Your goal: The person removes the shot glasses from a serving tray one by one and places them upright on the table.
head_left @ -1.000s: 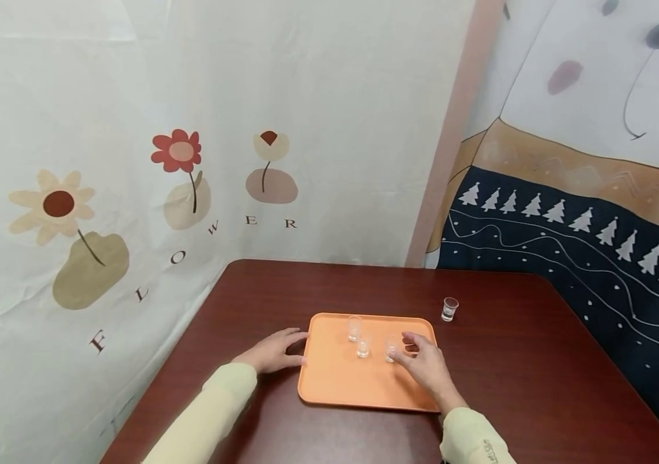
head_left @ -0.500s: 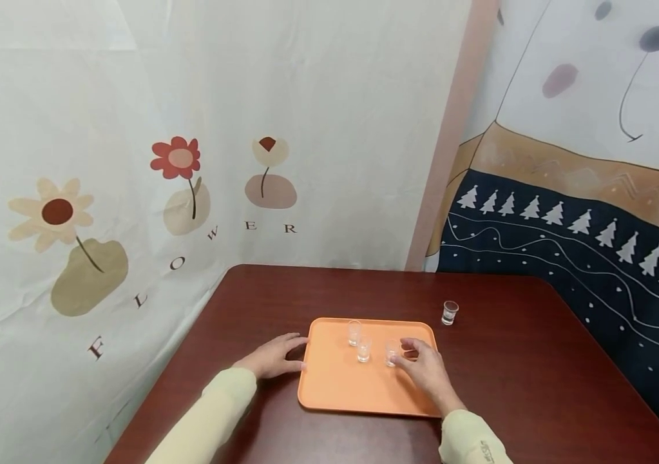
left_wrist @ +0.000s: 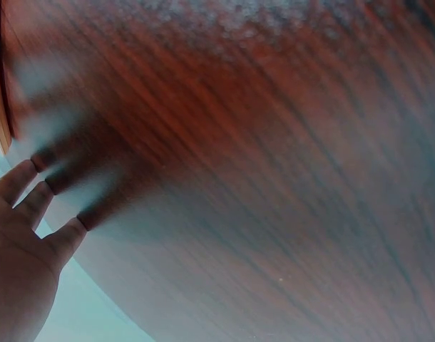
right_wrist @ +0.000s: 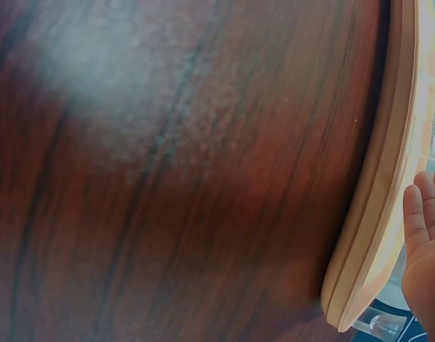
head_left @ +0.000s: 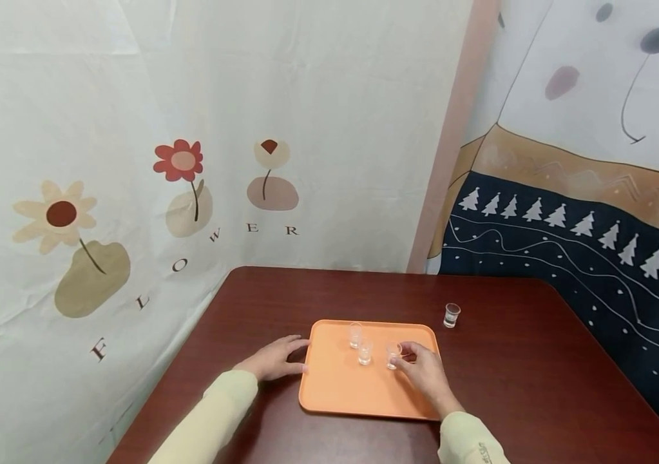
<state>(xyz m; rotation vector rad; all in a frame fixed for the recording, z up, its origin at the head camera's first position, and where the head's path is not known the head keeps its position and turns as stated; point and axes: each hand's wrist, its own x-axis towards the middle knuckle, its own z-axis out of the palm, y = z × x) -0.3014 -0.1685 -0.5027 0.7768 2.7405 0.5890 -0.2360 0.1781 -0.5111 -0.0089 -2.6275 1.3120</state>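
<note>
- My right hand (head_left: 424, 372) sits over the near right part of the orange tray (head_left: 341, 393), thumb and fingertips curled onto the nearest small glass (head_left: 393, 355), pinching it at its rim and side while it stands on the tray.
- My left hand (head_left: 274, 361) lies flat on the dark wooden table (head_left: 515, 386), fingers relaxed and straight, tips just against the tray's left edge; it grips nothing. The left wrist view shows the same straight fingers (left_wrist: 32, 196) resting on the wood.
- Two more glasses (head_left: 355, 335) stand upright on the tray, close together and just left of the one I pinch; the middle one (head_left: 366, 351) is near enough that a sideways sweep of my knuckles could, I judge, knock it over.
- A fourth glass (head_left: 451, 315) stands alone on the table, beyond the tray's far right corner, well apart from both hands.
- The pinch is thin and high; clear glass is smooth, so it could slip or tip if I lift it at a slant.
- The tray lies loose on polished wood. If my left hand pushes rather than steadies, the tray may slide and rattle all three glasses.
</note>
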